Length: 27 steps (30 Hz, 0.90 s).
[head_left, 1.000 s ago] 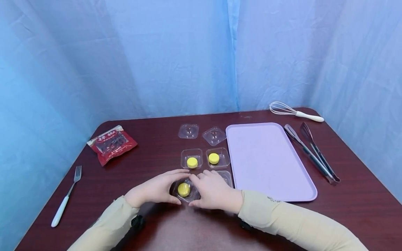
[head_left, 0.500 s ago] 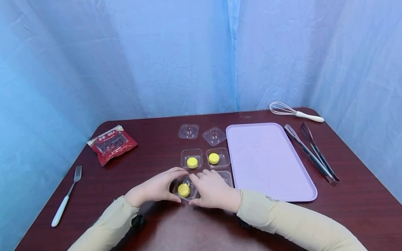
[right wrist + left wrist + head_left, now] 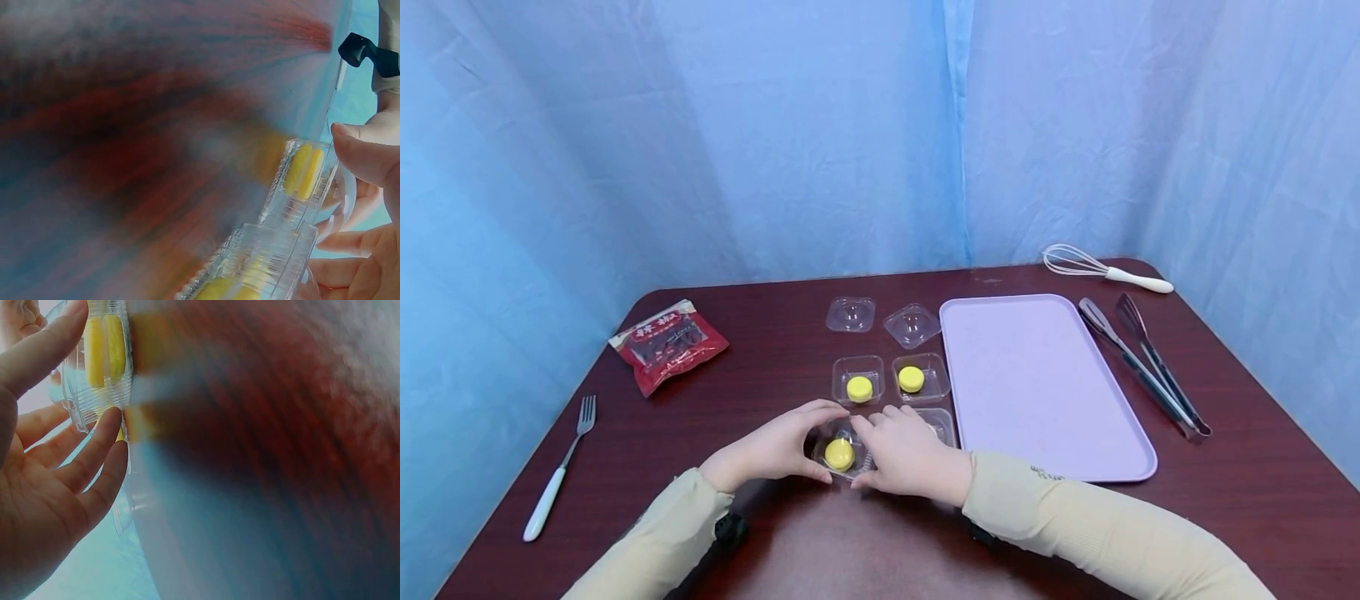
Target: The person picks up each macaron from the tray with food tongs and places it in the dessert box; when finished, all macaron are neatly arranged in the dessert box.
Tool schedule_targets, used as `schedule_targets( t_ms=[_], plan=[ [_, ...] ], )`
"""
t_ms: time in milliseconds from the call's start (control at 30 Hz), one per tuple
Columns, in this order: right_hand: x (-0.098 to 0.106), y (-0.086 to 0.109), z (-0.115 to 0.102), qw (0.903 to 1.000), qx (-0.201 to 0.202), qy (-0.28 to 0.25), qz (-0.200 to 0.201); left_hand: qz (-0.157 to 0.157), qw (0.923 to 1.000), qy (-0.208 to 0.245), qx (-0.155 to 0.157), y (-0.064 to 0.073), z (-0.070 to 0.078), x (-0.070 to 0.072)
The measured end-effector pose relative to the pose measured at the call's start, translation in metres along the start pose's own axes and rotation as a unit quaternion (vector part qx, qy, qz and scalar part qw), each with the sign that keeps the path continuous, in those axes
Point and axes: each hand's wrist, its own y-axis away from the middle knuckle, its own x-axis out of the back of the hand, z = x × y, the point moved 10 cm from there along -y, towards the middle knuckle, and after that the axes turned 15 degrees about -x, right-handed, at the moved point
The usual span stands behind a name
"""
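In the head view, my left hand [image 3: 778, 443] and right hand [image 3: 913, 457] curve round opposite sides of a clear plastic lid [image 3: 347, 197] on a clear square box [image 3: 103, 403]. A yellow macaron [image 3: 839, 454] shows through the plastic. My left thumb lies along the lid's edge in the left wrist view, fingers beside the box wall. My right thumb tip reaches the box's far end in the right wrist view. Whether the lid is seated all round cannot be told. Right of it, partly behind my right hand, stands another clear box [image 3: 275, 234], also with something yellow inside.
Behind my hands, two open clear boxes [image 3: 842, 367] [image 3: 938, 389] each hold a yellow macaron. Two domed lids [image 3: 851, 315] [image 3: 912, 325] lie farther back. A lilac tray [image 3: 1045, 383], tongs [image 3: 1138, 362] and a whisk [image 3: 1108, 268] lie rightward; a red packet [image 3: 670, 343] and fork [image 3: 559, 471] leftward.
The lid over the macaron has settled slightly and looks straighter on its box. Both hands have stayed almost in place, with only small shifts of the right hand and forearm.
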Motion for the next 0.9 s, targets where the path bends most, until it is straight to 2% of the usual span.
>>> schedule_targets(
  t_ms=[600,900],
  plan=[
    [0.0021,0.0000,-0.0035,0.9999,0.006,0.000,-0.016,-0.002,0.9996,0.028,0.008,-0.0012,-0.0061,-0.0012],
    [-0.0002,-0.0007,-0.0029,0.9997,0.011,-0.006,-0.021,-0.003,1.0000,0.007,-0.001,-0.0032,-0.0032,0.0004]
  ],
)
